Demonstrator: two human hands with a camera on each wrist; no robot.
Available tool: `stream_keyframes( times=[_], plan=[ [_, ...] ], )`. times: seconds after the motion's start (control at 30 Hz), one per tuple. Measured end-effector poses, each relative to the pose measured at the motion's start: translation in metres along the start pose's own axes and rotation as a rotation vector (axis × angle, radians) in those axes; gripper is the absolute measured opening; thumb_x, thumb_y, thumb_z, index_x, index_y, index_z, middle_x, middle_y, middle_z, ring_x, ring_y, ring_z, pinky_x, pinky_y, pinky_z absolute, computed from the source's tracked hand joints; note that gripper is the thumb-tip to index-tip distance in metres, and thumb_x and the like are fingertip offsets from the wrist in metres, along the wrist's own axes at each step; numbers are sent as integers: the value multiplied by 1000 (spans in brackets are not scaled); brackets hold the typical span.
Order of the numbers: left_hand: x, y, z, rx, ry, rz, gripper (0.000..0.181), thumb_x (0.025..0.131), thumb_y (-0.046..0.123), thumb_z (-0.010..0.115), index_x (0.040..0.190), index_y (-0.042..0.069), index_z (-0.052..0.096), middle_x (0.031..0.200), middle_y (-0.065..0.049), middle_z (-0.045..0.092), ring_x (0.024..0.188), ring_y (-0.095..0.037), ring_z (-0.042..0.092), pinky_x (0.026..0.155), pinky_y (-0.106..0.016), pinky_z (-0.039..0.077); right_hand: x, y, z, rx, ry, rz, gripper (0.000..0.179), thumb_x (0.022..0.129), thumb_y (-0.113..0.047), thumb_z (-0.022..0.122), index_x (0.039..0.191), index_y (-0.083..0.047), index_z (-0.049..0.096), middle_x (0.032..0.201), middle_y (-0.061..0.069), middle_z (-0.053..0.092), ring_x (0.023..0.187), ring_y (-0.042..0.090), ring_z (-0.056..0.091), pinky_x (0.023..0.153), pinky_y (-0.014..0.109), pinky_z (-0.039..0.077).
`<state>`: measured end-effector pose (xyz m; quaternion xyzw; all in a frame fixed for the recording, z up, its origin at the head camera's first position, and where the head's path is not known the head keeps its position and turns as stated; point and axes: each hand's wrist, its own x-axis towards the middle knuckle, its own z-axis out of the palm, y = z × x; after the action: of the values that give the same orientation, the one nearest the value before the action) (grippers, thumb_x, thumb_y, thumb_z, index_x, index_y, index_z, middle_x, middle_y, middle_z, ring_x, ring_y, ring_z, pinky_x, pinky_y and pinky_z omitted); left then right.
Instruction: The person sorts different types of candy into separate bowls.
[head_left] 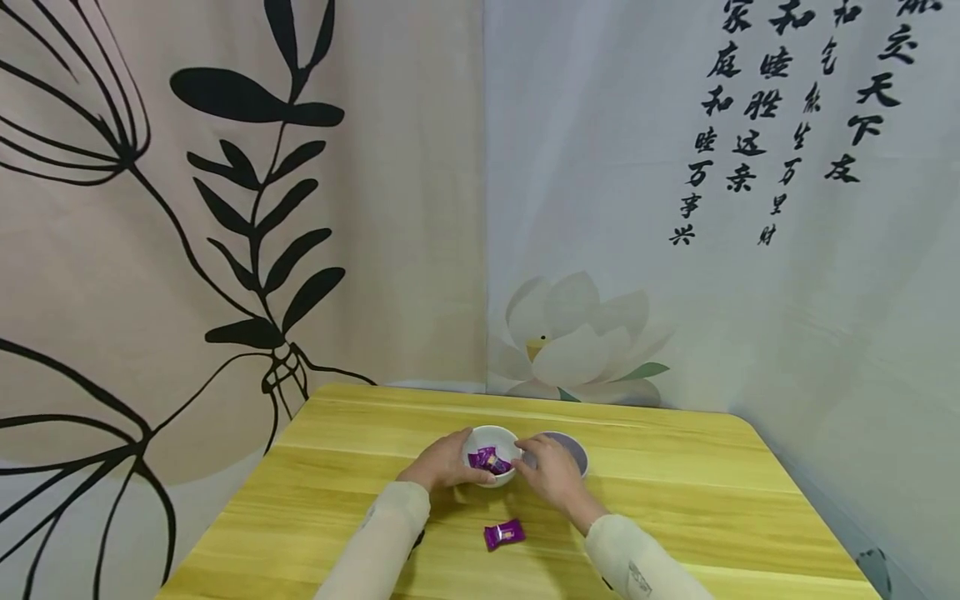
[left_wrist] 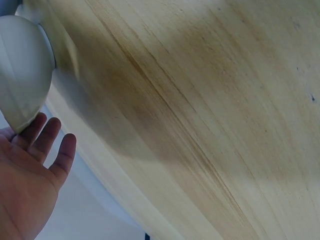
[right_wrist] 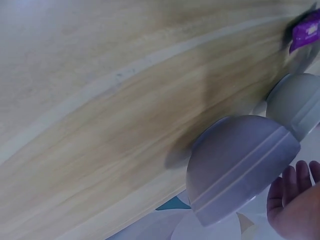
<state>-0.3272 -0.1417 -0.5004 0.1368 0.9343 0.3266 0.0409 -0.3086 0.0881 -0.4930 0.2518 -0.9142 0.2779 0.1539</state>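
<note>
A white bowl (head_left: 492,435) stands on the wooden table and holds several purple-wrapped candies (head_left: 487,458). My left hand (head_left: 446,462) grips its left side, the thumb along the near side and the fingers around the back; in the left wrist view the fingers (left_wrist: 45,135) lie against the outer wall. At the bowl's right rim is my right hand (head_left: 553,471), thumb and forefinger apart with nothing visible between them. Partly behind that hand stands a grey-purple bowl (head_left: 576,450). Another purple-wrapped candy (head_left: 504,534) lies on the table in front of the white bowl.
The wooden table (head_left: 675,492) has a yellowish grain and a rounded far right corner. Behind it hangs a curtain (head_left: 420,208) printed with black plants, a pale lotus and Chinese writing. In the right wrist view both bowls stand close together.
</note>
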Motion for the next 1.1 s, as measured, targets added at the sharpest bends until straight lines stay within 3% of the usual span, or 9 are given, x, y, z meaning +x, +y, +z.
stream_keyframes(
  times=[0.4, 0.77, 1.1],
  plan=[
    [-2, 1, -2, -28, -6, -8, 103, 71, 50, 87, 148, -2, 39, 129, -18, 58, 111, -31, 58, 97, -53, 47, -15, -3, -3, 9, -9, -56, 32, 89, -23, 75, 113, -4, 72, 108, 9, 68, 100, 29, 64, 88, 47, 53],
    [-1, 1, -2, -6, -5, -3, 101, 72, 52, 86, 146, 0, 42, 127, -16, 59, 110, -30, 58, 97, -52, 47, -40, -16, -6, 25, -99, -81, 35, 90, -26, 73, 117, -3, 70, 113, 8, 67, 105, 27, 63, 92, 47, 52],
    [0, 2, -3, 2, -6, 8, 100, 72, 51, 86, 145, 0, 43, 125, -16, 60, 108, -29, 58, 97, -51, 47, -59, -13, 4, -3, -114, -176, 32, 87, -27, 76, 111, -5, 73, 106, 2, 69, 97, 19, 64, 87, 36, 53]
  ],
)
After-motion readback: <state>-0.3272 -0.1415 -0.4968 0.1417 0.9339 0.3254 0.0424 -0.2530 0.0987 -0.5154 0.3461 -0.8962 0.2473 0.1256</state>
